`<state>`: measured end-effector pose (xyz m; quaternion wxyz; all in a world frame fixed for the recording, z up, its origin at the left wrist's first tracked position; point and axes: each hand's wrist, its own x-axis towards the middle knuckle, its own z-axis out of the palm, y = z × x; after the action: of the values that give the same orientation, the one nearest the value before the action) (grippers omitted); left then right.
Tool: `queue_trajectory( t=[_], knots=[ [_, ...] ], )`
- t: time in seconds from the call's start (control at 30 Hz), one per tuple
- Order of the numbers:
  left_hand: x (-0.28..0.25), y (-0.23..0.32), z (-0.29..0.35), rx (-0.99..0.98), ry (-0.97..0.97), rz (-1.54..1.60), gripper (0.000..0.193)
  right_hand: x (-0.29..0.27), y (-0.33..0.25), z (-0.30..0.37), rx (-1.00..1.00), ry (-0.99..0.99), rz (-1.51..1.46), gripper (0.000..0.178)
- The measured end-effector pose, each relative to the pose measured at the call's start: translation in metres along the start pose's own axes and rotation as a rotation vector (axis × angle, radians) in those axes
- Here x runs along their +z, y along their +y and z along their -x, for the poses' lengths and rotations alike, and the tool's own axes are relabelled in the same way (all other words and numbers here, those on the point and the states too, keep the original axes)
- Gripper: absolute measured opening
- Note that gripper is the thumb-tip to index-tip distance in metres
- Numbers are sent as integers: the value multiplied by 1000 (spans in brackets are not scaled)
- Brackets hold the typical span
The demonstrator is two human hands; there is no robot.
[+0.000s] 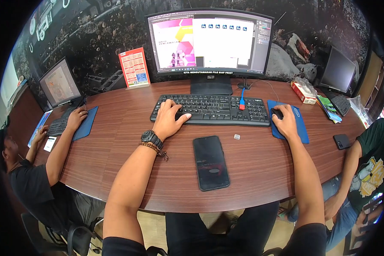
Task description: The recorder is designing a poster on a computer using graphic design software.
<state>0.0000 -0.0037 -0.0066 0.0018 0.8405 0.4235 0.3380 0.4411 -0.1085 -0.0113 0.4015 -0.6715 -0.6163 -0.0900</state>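
Observation:
My left hand (170, 118) rests over the left end of a black keyboard (217, 117), fingers spread on the keys and thumb stretched to the right. A dark watch and a beaded bracelet are on that wrist. Under my right hand (286, 123) is a black computer mouse (277, 113), partly covered by the fingers, on a blue mouse pad (302, 130). A wide curved monitor (226, 47) behind the keyboard shows a pink and yellow design beside a row of file icons. Between my forearms lies a black smartphone (211, 164), screen dark.
A blue cable with a red plug (242, 104) lies across the keyboard. A small grey piece (237, 137) sits below it. A red desk calendar (134, 68) stands left of the monitor. Co-workers sit at both sides, the left one at another keyboard (57, 126). Another phone (341, 141) lies far right.

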Motion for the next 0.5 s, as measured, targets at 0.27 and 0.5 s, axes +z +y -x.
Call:
queue_trajectory(
  t=[0.27, 0.5],
  knots=[
    [1, -1, 0, 2, 2, 4, 56, -1, -3, 1, 24, -2, -8, 32],
    [0, 0, 0, 1, 5, 2, 55, -1, -2, 0, 7, 0, 0, 32]
  ],
)
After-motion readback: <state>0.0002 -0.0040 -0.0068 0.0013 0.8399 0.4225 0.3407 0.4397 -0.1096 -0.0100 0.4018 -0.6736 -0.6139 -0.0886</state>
